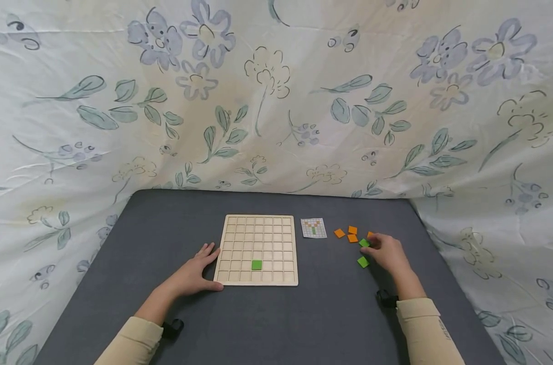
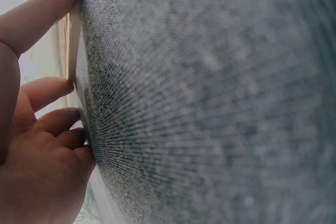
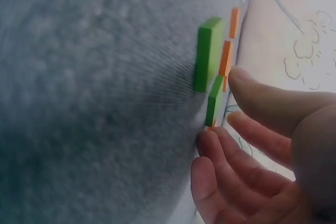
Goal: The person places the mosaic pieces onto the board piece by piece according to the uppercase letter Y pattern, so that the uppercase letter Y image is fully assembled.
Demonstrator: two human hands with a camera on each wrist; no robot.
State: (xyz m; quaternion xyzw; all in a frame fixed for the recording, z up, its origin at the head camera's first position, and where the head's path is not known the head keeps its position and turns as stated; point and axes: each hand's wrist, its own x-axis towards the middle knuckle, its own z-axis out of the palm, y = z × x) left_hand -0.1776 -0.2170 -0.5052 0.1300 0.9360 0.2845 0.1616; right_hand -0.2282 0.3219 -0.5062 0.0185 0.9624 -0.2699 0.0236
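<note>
A square wooden grid board (image 1: 260,218) lies on the table with one green tile (image 1: 256,265) in a cell of its lower part. My left hand (image 1: 195,274) rests at the board's lower left corner, thumb at the near edge and fingertips at the left side. Over the loose tiles, my right hand (image 1: 387,252) has its thumb and fingers apart on either side of a green tile (image 3: 214,100). Another green tile (image 3: 208,56) lies closer to me on the cloth. Several orange tiles (image 1: 352,230) are grouped beyond, one partly hidden by my right fingers.
A small printed pattern card (image 1: 313,228) with orange and green squares lies between the board and the loose tiles. Dark grey cloth (image 1: 276,324) covers the table. A flowered curtain (image 1: 276,101) hangs behind the table and along both sides.
</note>
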